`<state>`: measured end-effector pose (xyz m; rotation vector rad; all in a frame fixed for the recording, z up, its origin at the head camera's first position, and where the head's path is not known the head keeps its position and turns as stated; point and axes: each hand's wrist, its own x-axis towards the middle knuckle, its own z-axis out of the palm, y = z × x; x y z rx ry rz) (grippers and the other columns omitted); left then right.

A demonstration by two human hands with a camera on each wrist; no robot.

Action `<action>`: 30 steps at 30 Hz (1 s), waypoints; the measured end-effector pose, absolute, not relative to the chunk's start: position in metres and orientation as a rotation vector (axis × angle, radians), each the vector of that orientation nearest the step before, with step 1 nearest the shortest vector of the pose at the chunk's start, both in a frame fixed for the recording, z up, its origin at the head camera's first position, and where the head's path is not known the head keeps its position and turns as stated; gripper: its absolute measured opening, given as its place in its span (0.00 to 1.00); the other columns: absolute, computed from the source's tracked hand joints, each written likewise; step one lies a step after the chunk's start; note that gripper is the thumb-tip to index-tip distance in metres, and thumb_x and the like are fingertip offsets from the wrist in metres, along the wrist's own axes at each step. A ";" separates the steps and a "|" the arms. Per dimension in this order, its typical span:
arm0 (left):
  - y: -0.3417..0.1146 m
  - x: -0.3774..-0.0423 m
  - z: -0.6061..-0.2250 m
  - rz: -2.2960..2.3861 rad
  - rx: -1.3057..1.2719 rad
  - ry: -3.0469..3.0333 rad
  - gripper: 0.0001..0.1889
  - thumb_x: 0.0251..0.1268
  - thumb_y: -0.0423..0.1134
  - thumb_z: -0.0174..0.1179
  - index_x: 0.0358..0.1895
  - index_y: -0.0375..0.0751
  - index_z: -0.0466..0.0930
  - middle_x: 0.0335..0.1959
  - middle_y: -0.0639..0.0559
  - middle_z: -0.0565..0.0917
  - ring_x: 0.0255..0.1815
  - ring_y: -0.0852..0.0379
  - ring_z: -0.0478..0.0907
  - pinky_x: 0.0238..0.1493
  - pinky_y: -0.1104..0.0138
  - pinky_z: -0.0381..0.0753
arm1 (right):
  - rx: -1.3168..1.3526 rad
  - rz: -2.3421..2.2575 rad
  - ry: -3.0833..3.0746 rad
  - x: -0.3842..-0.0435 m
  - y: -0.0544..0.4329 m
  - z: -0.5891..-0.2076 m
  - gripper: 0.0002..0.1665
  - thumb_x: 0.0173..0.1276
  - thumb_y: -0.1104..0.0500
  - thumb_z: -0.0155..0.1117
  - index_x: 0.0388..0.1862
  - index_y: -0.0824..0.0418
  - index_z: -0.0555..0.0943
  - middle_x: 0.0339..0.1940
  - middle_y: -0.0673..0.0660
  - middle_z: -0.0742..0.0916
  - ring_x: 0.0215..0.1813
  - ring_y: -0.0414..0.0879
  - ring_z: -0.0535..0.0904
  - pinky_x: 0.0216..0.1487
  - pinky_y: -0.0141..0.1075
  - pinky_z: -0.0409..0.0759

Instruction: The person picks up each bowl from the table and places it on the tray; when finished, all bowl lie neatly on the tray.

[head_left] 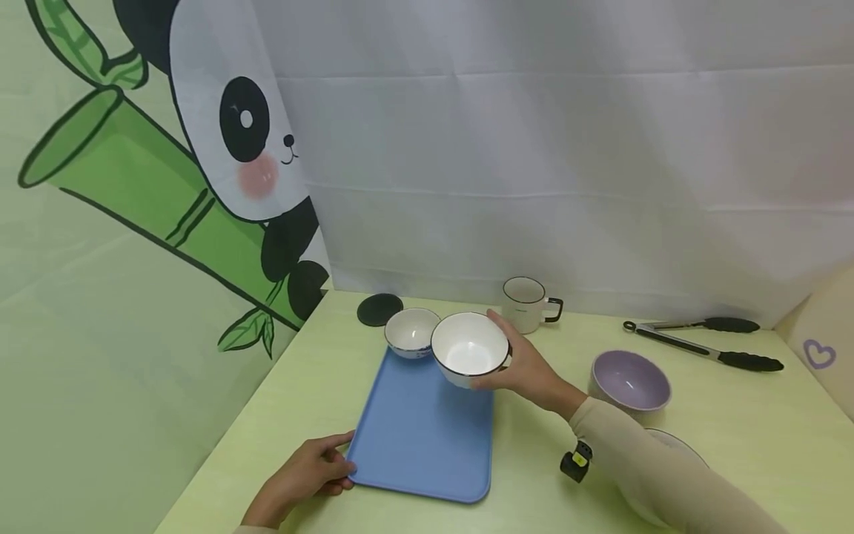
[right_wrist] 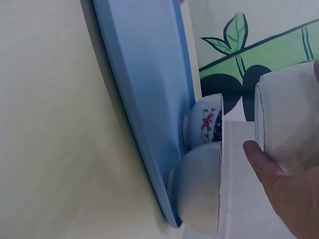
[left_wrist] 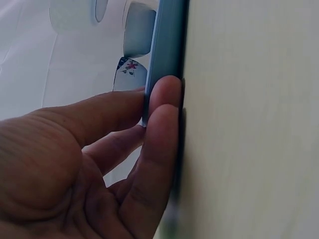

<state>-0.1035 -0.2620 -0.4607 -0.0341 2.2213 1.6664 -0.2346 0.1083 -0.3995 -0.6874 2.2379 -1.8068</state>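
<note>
"If the blue tray [head_left: 422, 445] is a clock, with 12 at the far end, where is the left hand [head_left: 308, 472]?"

"At 8 o'clock. Its bent fingers pinch the near corner of the tray, almost closed on the thin edge. The tray lies on the table."

"And the right hand [head_left: 528, 371]?"

"It holds a white dish [head_left: 469, 343] with a dark rim, up in the air at 1 o'clock. The thumb and fingers are spread about as wide as the dish. I can't tell if it's a bowl or a big cup."

"Is anything on the tray?"

"Yes, 2 bowls, close together at the far end. The flower bowl [head_left: 412, 335] is at 12 o'clock. The plain bowl [right_wrist: 199, 186] is near 1 o'clock. Just the wrist views show that bowl clearly."

"What's around it?"

"A dark round mat [head_left: 379, 310] at 11 o'clock, and a mug [head_left: 523, 313] at 1 o'clock, past the dish. The purple bowl [head_left: 630, 382] sits between 2 and 3 o'clock, with tongs [head_left: 697, 348] farther out that way."
</note>
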 end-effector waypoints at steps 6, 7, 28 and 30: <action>-0.262 -0.105 -0.460 1.668 -0.032 2.214 0.38 0.64 0.29 0.66 0.73 0.19 0.56 0.32 0.45 0.77 0.30 0.55 0.85 0.31 0.67 0.84 | -0.702 -1.761 2.224 -0.230 0.093 -0.408 0.72 0.46 0.57 0.86 0.83 0.53 0.50 0.78 0.58 0.62 0.70 0.57 0.68 0.65 0.51 0.71; -0.262 -0.104 -0.460 1.670 -0.031 2.214 0.38 0.64 0.29 0.66 0.73 0.19 0.56 0.32 0.46 0.77 0.30 0.55 0.84 0.31 0.67 0.84 | -0.705 -1.752 2.224 -0.229 0.091 -0.409 0.72 0.46 0.57 0.86 0.83 0.54 0.50 0.78 0.58 0.62 0.70 0.57 0.67 0.65 0.51 0.70; -0.259 -0.104 -0.462 1.656 -0.060 2.234 0.36 0.65 0.28 0.65 0.72 0.19 0.57 0.31 0.46 0.78 0.29 0.56 0.84 0.29 0.67 0.84 | -0.632 -1.664 2.348 -0.223 0.059 -0.441 0.74 0.39 0.54 0.89 0.82 0.61 0.54 0.77 0.62 0.64 0.72 0.57 0.65 0.71 0.57 0.60; -0.260 -0.104 -0.463 1.657 -0.054 2.231 0.36 0.65 0.28 0.65 0.72 0.19 0.57 0.31 0.46 0.78 0.29 0.55 0.84 0.30 0.67 0.84 | -0.628 -1.651 2.368 -0.224 0.058 -0.443 0.74 0.39 0.53 0.89 0.82 0.60 0.54 0.76 0.62 0.65 0.71 0.57 0.66 0.70 0.57 0.61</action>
